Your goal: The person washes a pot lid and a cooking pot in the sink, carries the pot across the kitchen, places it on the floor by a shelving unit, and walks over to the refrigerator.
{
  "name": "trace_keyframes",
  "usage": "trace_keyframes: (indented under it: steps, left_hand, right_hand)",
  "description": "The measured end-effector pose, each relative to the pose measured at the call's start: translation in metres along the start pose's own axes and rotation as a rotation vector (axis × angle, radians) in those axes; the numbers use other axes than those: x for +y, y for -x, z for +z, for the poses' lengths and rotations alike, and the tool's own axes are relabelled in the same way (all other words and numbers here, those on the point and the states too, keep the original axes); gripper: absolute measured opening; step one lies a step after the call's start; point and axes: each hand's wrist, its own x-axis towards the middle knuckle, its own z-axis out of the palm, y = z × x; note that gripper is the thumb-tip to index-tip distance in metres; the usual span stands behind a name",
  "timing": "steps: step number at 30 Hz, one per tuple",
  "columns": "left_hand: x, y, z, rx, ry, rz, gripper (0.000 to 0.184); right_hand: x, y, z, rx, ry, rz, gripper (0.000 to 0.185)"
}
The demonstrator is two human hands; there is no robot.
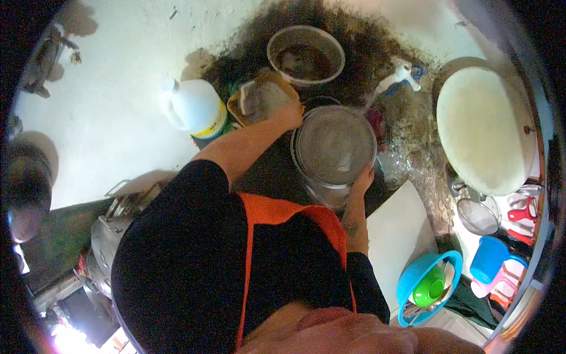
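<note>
A round grey metal pan (337,144) is tilted in front of me, its flat, wet-looking face toward me. My right hand (364,179) is closed on its lower right rim. My left hand (290,114) is at the right edge of a tan plastic tub (265,97), just left of the pan. Its fingers are curled, and what they hold, if anything, is hidden. A whitish thing lies inside the tub. Behind the pan stands a round metal basin (305,56) with dark contents.
Left of the tub is a white jug (197,109) with a yellow label. A tap (404,76) juts from the stained wall at right. An oval cream board (484,131), a strainer (477,216) and a blue mug (489,259) hang farther right. A blue basin (407,289) holds a green bowl (428,286).
</note>
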Motion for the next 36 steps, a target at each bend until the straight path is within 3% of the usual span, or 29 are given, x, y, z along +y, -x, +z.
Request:
trace_keyframes:
  steps: [2, 3, 5, 6, 7, 8, 9, 10, 11, 12, 13, 14, 15, 16, 19, 21, 23, 25, 28, 30, 31, 33, 35, 36]
  left_hand:
    - [-0.014, -0.015, 0.001, 0.092, -0.016, 0.004, 0.027]
    - [-0.037, -0.032, 0.018, 0.088, -0.121, 0.152, 0.025]
    - [-0.039, -0.029, -0.015, 0.018, -0.004, 0.208, 0.023]
    - [-0.021, -0.018, -0.068, -0.044, 0.208, 0.116, 0.021]
    - [-0.032, -0.035, -0.083, 0.009, 0.196, 0.027, 0.022]
    - [-0.053, -0.051, -0.095, 0.153, 0.307, 0.076, 0.026]
    - [-0.05, -0.048, -0.13, 0.257, 0.196, -0.074, 0.029]
    - [-0.049, -0.046, -0.155, 0.433, 0.168, -0.119, 0.028]
    - [-0.066, -0.052, -0.166, 0.478, 0.128, -0.125, 0.03]
    - [-0.094, -0.067, -0.171, 0.444, 0.124, -0.142, 0.031]
    - [-0.117, -0.081, -0.172, 0.413, 0.119, -0.157, 0.032]
    - [-0.122, -0.078, -0.174, 0.445, 0.137, -0.22, 0.034]
    - [-0.125, -0.077, -0.176, 0.482, 0.154, -0.284, 0.035]
    - [-0.134, -0.082, -0.167, 0.464, 0.156, -0.27, 0.035]
    - [-0.123, -0.079, -0.133, 0.656, 0.174, 0.005, 0.042]
    - [-0.033, -0.03, -0.124, 0.716, -0.181, -0.207, 0.044]
    - [-0.033, -0.038, -0.087, 0.543, -0.142, 0.203, 0.039]
    - [-0.02, -0.055, -0.066, 0.122, 0.173, 0.363, 0.031]
    - [0.03, -0.076, -0.051, 0.138, 0.374, 0.458, 0.024]
    - [0.072, -0.088, -0.051, 0.088, 0.457, 0.52, 0.023]
    - [0.093, -0.093, -0.049, 0.043, 0.551, 0.558, 0.025]
    - [0.134, -0.092, -0.039, -0.291, 0.944, 0.317, 0.035]
    - [0.157, -0.093, -0.036, -0.253, 0.839, 0.323, 0.04]
    - [0.166, -0.095, -0.033, -0.207, 0.734, 0.32, 0.046]
  right_hand:
    - [0.019, -0.007, 0.005, 0.014, 0.018, -0.046, 0.06]
    - [0.016, -0.008, 0.007, 0.021, 0.015, -0.041, 0.06]
    - [0.004, -0.007, 0.008, -0.033, 0.352, -0.057, 0.06]
    - [0.0, -0.008, 0.009, -0.025, 0.358, -0.042, 0.06]
    - [-0.008, -0.014, 0.014, -0.023, 0.453, -0.009, 0.056]
    - [-0.017, -0.017, 0.019, -0.017, 0.548, 0.025, 0.053]
    - [-0.026, -0.019, 0.024, 0.049, 0.582, -0.321, 0.048]
    - [-0.048, -0.019, 0.031, 0.074, 0.652, -0.475, 0.045]
    - [-0.071, -0.018, 0.039, 0.114, 0.727, -0.629, 0.041]
    - [-0.093, -0.019, 0.051, 0.108, 0.84, -0.585, 0.038]
    - [-0.094, -0.028, 0.071, 0.25, 0.801, -0.937, 0.037]
    - [-0.077, -0.075, 0.083, -0.041, 0.448, -0.972, 0.035]
    - [-0.096, -0.075, 0.097, -0.129, 0.531, -0.691, 0.027]
    - [-0.112, -0.076, 0.113, -0.194, 0.551, -0.54, 0.029]
    - [-0.139, -0.084, 0.142, -0.243, 0.633, -0.514, 0.034]
    - [-0.148, -0.085, 0.147, -0.221, 0.712, -0.525, 0.038]
    - [-0.144, -0.081, 0.136, -0.163, 0.824, -0.53, 0.042]
    - [-0.125, -0.075, 0.11, -0.06, 0.986, -0.534, 0.046]
    - [-0.061, -0.071, 0.058, 0.062, 1.28, -0.543, 0.052]
    - [-0.045, -0.062, 0.039, -0.103, 1.368, -0.352, 0.05]
    - [-0.042, -0.062, 0.035, -0.046, 1.239, -0.4, 0.046]
    - [-0.046, -0.054, 0.029, 0.02, 1.109, -0.441, 0.041]
    - [-0.067, -0.035, 0.026, 0.076, 0.757, -0.441, 0.032]
    - [-0.077, -0.026, 0.02, 0.092, 0.758, -0.437, 0.032]
